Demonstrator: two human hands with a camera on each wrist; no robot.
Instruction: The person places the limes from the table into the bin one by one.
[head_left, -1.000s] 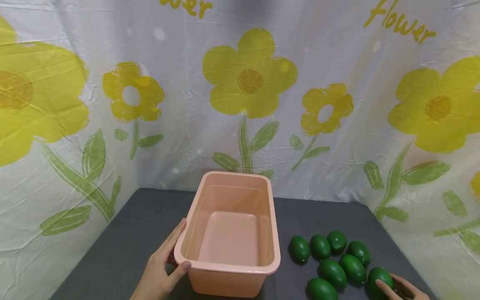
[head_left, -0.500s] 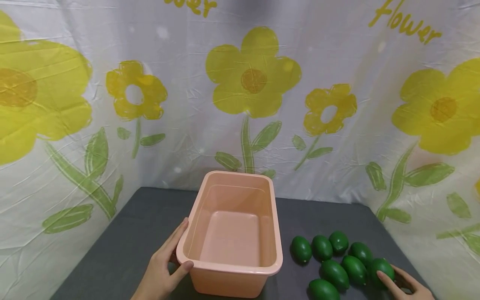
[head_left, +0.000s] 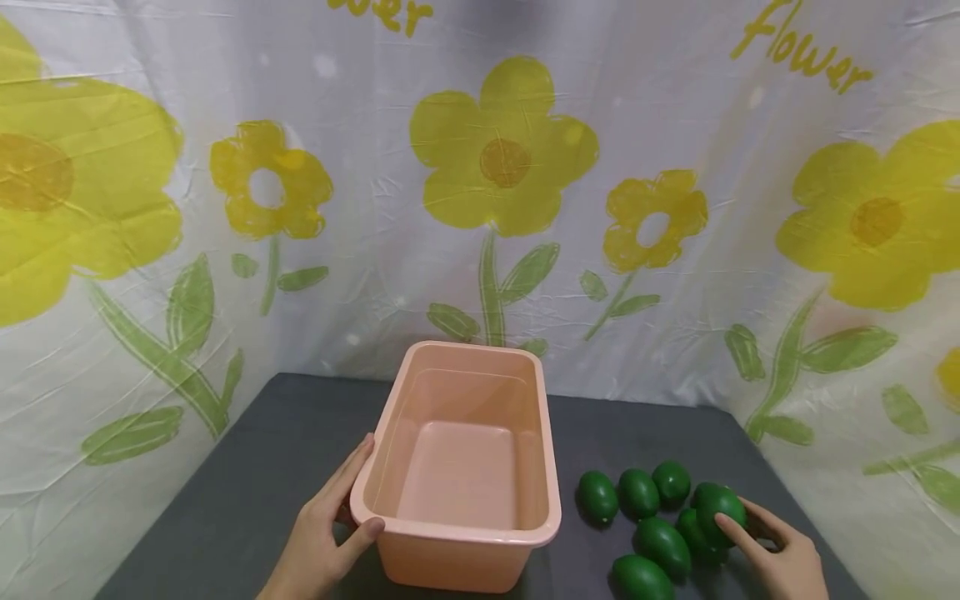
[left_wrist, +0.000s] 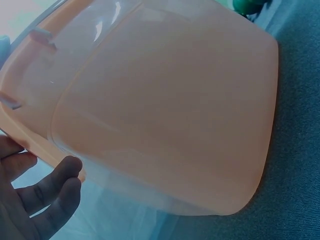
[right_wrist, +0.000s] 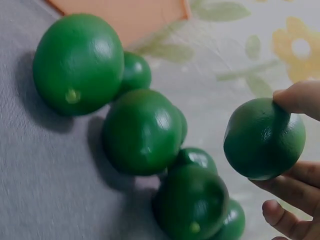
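Held green fruit (head_left: 718,511) lay at right, above the near-right part of the cluster; looked almost round, so its long axis could not be told, though a pale end showed at its lower edge in the right wrist view. Right hand (head_left: 783,554) pinched it between thumb and fingers, one finger clear of it. Seven other green fruits (head_left: 662,548) rested right of the tub, the two nearest slanting far-left to near-right. Peach tub (head_left: 453,562) stood mouth up, long axis running near to far. Left hand (head_left: 315,525) gripped its near-left corner, thumb on the near rim, fingers along the left side. Writing: yellow "flower" (head_left: 802,48) at far right, a cut-off "wer" near centre. Surface: dark grey cloth (head_left: 225,517). Whitish, creased curtain (head_left: 367,275) around left, far and right sides, printed with yellow flowers (head_left: 504,125) and green stems.
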